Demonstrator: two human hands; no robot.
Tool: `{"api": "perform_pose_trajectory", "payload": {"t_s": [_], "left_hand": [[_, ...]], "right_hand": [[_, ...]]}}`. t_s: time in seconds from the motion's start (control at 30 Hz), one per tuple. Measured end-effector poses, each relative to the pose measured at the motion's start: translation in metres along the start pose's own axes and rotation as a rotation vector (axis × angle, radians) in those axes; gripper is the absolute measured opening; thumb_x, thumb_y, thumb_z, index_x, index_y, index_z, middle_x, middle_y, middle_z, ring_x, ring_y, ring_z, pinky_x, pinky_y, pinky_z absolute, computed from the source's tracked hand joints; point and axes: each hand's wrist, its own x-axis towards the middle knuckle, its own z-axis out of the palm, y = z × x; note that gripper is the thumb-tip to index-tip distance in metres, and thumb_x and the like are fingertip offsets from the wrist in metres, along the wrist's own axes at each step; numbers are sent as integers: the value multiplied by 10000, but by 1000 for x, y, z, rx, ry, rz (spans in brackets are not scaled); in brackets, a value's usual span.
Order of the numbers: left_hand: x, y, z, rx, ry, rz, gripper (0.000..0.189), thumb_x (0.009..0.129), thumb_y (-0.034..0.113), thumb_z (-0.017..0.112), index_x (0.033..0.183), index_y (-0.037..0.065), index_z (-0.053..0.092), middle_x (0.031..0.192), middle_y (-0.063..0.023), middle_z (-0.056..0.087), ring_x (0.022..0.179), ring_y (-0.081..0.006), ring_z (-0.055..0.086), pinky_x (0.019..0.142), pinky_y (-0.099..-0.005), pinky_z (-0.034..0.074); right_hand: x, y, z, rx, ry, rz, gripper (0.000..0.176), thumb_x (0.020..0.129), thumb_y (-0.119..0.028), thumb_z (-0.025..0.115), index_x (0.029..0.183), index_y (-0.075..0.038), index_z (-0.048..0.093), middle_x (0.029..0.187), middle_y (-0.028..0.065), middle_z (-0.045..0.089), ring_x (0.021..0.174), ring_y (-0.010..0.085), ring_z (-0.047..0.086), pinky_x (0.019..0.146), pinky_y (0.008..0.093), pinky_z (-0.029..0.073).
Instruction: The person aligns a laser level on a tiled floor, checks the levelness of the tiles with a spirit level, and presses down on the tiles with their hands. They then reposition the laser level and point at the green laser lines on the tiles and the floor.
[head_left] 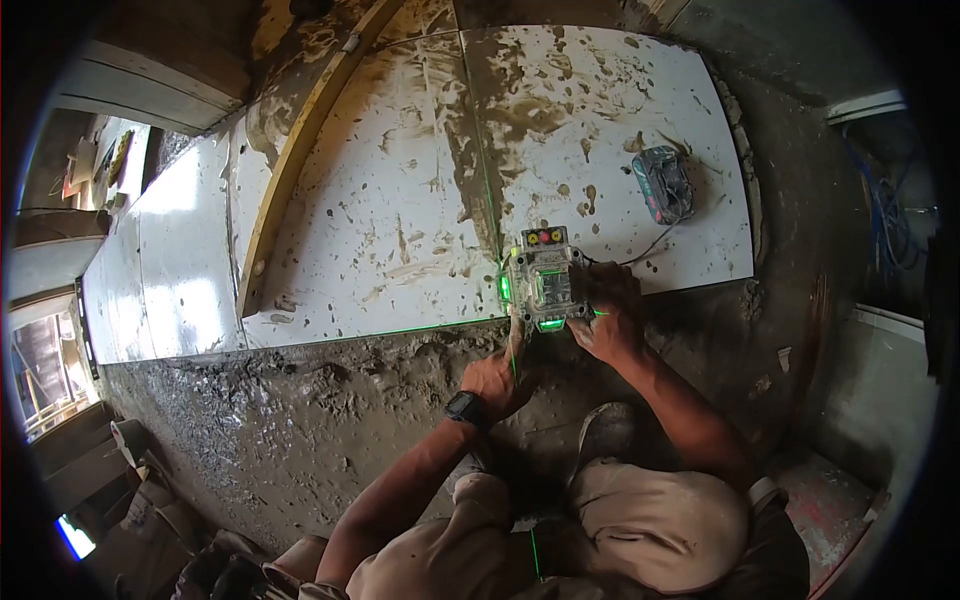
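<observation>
Both hands at the laser level (553, 287), beside the near edge of the white slab (370, 220).
From my remote seat, I see the left hand (492, 384) at the device's 7 o'clock, index finger up to its corner, and the right hand (612, 318) at 4 o'clock against its side; the right fingers sink into shadow, so I cannot tell whether either hand grips or merely touches. The cable (655, 245) from the battery pack (664, 185), at 2 o'clock, disappears near that right hand. A yellowish bar (305, 140) lies across the slab at 10 o'clock, its top cut off. Blue cords (890, 215) at 3 o'clock blur into gloom; at 6 o'clock, the knees (660, 520) block part of the muddy floor (260, 430).
</observation>
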Motion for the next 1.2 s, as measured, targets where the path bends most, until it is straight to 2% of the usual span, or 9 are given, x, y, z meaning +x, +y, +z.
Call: {"api": "perform_pose_trajectory", "payload": {"t_s": [0.1,0.17,0.43,0.5,0.6,0.73,0.83,0.9,1.2], "left_hand": [[-2,2,-3,-3,-19,-2,932,892,514,628,1530,-9,194,945,-228,707,816,-432,684,701,-507,553],[1,5,-9,15,-111,-72,928,892,510,632,1529,-8,200,1004,-226,704,831,-429,685,710,-505,557],[0,-3,-1,42,-59,-34,910,903,515,618,1536,6,207,1055,-210,704,841,-432,684,725,-506,557],[1,-1,-2,40,-84,-57,910,904,513,616,1538,9,202,1069,-207,703,852,-432,683,729,-507,557],[0,-3,-1,29,-77,-48,917,906,507,616,1543,7,186,1086,-209,699,871,-428,683,738,-501,556],[0,-2,-1,35,-68,-44,922,909,498,618,1546,4,171,1089,-212,698,886,-428,682,746,-496,554],[0,-2,-1,22,-69,-49,920,910,490,620,1547,4,169,1095,-214,696,889,-428,682,748,-496,553],[0,-2,-1,9,-49,-32,917,910,486,621,1546,4,169,1097,-216,694,890,-428,682,747,-497,554],[-2,9,-7,-1,-38,-53,951,910,512,618,1547,-16,148,1078,-229,692,887,-434,679,732,-500,553]], "right_hand": [[2,-2,-1,22,63,-22,491,593,-105,799,1071,-144,689,1063,89,605,979,321,558,842,443,437],[1,-2,-1,23,65,-14,497,590,-102,799,1074,-146,689,1065,88,604,983,321,557,845,443,437],[-1,-2,0,11,65,6,513,581,-90,800,1077,-150,684,1070,88,602,995,320,556,856,444,436],[-3,0,1,-4,35,-13,612,606,-142,825,1189,-126,640,1098,90,570,1032,319,531,894,459,423],[0,-5,-2,13,38,17,532,583,-89,804,1096,-147,678,1090,88,601,1012,319,553,870,443,431],[-1,-3,0,16,67,1,533,588,-95,806,1102,-143,675,1087,88,598,1019,319,549,873,443,429],[-2,-3,2,8,84,4,547,591,-102,806,1119,-142,671,1090,91,592,1026,320,544,873,444,429],[-5,1,4,-38,33,5,653,626,-171,805,1251,-131,621,1124,86,565,1064,310,526,910,455,417],[-8,-1,3,-83,23,18,656,643,-197,812,1261,-122,605,1153,90,542,1079,308,514,923,453,422]]}}
